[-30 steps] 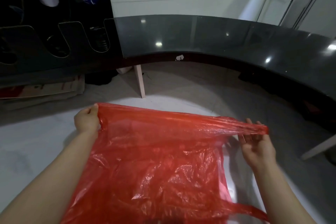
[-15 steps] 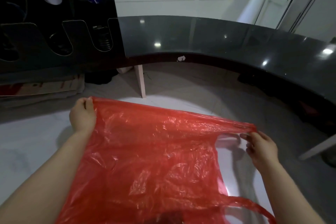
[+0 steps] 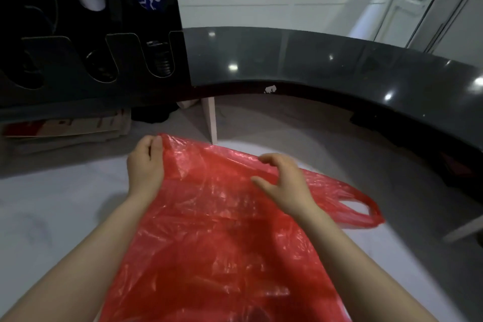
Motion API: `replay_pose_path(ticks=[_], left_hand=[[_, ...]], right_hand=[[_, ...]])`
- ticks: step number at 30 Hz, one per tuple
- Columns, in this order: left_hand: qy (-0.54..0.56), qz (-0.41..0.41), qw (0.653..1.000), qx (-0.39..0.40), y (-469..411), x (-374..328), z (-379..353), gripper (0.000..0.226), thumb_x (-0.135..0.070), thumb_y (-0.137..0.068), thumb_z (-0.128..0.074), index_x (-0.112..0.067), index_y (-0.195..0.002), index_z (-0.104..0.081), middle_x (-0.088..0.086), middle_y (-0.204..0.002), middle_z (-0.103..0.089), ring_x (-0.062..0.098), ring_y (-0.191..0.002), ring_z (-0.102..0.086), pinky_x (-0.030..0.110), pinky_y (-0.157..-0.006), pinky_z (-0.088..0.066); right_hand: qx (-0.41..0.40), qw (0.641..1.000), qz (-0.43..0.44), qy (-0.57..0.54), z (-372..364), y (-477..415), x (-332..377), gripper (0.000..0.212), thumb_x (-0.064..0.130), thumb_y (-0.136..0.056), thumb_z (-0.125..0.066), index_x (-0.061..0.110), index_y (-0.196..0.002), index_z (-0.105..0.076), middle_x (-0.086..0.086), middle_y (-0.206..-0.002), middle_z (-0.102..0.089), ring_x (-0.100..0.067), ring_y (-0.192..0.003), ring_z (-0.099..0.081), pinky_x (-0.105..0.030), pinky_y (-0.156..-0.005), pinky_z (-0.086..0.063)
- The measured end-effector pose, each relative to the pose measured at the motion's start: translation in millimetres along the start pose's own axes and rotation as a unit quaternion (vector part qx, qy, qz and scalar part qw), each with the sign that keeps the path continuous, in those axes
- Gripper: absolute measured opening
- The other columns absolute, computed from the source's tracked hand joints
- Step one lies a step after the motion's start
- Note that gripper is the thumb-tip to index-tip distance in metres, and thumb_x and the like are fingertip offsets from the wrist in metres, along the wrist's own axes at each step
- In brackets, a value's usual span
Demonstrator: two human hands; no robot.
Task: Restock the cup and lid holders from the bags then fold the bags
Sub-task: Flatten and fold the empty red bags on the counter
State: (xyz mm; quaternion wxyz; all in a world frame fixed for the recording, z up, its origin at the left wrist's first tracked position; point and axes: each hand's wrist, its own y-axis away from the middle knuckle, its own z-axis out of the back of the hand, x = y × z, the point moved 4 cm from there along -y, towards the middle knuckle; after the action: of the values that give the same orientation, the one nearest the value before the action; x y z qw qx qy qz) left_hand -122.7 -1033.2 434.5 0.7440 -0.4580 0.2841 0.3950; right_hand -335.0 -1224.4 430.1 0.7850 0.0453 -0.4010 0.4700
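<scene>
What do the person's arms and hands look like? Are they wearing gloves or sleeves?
No gloves and no sleeves show. Both forearms are bare all the way to the picture's bottom edge. The left hand and right hand are bare too, and no rings, watch or bracelets are visible.

left hand (image 3: 146, 165) – pinches red plastic bag (image 3: 217, 238) at its far-left corner | right hand (image 3: 285, 183) – fingers spread over bag's top edge | handle loop (image 3: 360, 210) trails right | black counter (image 3: 313, 60) beyond
</scene>
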Motion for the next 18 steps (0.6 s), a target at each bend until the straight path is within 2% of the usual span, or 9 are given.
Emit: replay_pose_path(ticks=[3,5,7,8,10,12,14,18], left_hand=[[0.014,-0.031,0.999,-0.004,3.7,-11.7,2.7,0.03,-0.02,-0.102,-0.038,-0.014,-0.073,-0.042,-0.007,-0.062,-0.04,-0.004,-0.059,-0.044,0.015,-0.052,-0.03],[0.016,-0.032,0.999,-0.027,0.7,-12.9,10.2,0.029,-0.021,-0.102,-0.037,-0.016,-0.074,-0.042,-0.008,-0.062,-0.04,-0.008,-0.059,-0.044,0.01,-0.053,-0.031],[0.007,-0.024,0.998,-0.06,-6.8,-7.0,20.9,0.027,-0.022,-0.102,-0.037,-0.015,-0.076,-0.044,-0.01,-0.063,-0.042,-0.011,-0.06,-0.046,0.011,-0.052,-0.03],[0.0,-0.019,0.997,-0.073,-11.3,-1.4,26.0,0.028,-0.023,-0.102,-0.037,-0.014,-0.077,-0.045,-0.01,-0.064,-0.043,-0.01,-0.062,-0.047,0.017,-0.052,-0.029],[-0.021,0.004,0.996,-0.081,-20.2,15.7,33.7,0.03,-0.025,-0.102,-0.037,-0.012,-0.077,-0.047,-0.009,-0.063,-0.044,0.002,-0.06,-0.047,0.029,-0.055,-0.025],[-0.055,0.027,0.996,-0.068,-26.2,37.0,35.9,0.034,-0.026,-0.102,-0.037,-0.009,-0.075,-0.047,-0.002,-0.062,-0.045,0.016,-0.059,-0.043,0.034,-0.058,-0.026],[-0.095,0.038,0.994,-0.049,-27.5,54.5,33.8,0.035,-0.025,-0.102,-0.039,-0.007,-0.074,-0.048,0.004,-0.065,-0.048,0.026,-0.065,-0.045,0.035,-0.059,-0.027],[-0.133,0.064,0.988,-0.045,-25.1,76.8,25.2,0.034,-0.023,-0.102,-0.04,-0.008,-0.071,-0.046,0.018,-0.071,-0.054,0.029,-0.067,-0.046,0.035,-0.06,-0.024]], right_hand=[[0.109,0.994,0.011,0.019,-28.7,-18.6,24.0,0.064,0.041,-0.073,-0.078,0.021,-0.128,-0.052,0.005,-0.123,-0.059,-0.012,-0.111,-0.053,-0.03,-0.096,-0.043],[0.173,0.983,-0.019,0.059,-38.6,-26.8,23.4,0.067,0.041,-0.07,-0.079,0.026,-0.128,-0.049,0.007,-0.116,-0.061,-0.014,-0.105,-0.057,-0.031,-0.088,-0.047],[0.235,0.964,-0.009,0.122,-40.1,-27.4,14.7,0.037,0.036,-0.071,-0.076,0.029,-0.102,-0.06,0.009,-0.092,-0.065,-0.017,-0.087,-0.06,-0.026,-0.069,-0.043],[0.267,0.95,-0.002,0.16,-38.4,-25.6,6.9,0.021,0.034,-0.073,-0.074,0.027,-0.088,-0.062,0.009,-0.082,-0.064,-0.019,-0.081,-0.06,-0.025,-0.062,-0.037],[0.328,0.917,-0.005,0.227,-32.7,-18.0,-16.4,0.016,0.034,-0.079,-0.068,0.019,-0.085,-0.066,-0.001,-0.084,-0.068,-0.023,-0.081,-0.062,-0.025,-0.06,-0.031],[0.348,0.9,-0.033,0.26,-20.8,-11.7,-43.3,0.024,0.037,-0.086,-0.063,0.014,-0.091,-0.067,-0.008,-0.095,-0.069,-0.023,-0.082,-0.06,-0.025,-0.061,-0.03],[0.336,0.905,-0.066,0.254,-6.4,-10.8,-64.1,0.025,0.039,-0.089,-0.059,0.015,-0.088,-0.066,-0.01,-0.095,-0.068,-0.018,-0.075,-0.053,-0.027,-0.06,-0.029],[0.305,0.906,-0.106,0.273,16.7,-13.3,-93.1,0.022,0.037,-0.089,-0.058,0.025,-0.07,-0.054,-0.004,-0.09,-0.069,-0.016,-0.071,-0.051,-0.026,-0.06,-0.031]])
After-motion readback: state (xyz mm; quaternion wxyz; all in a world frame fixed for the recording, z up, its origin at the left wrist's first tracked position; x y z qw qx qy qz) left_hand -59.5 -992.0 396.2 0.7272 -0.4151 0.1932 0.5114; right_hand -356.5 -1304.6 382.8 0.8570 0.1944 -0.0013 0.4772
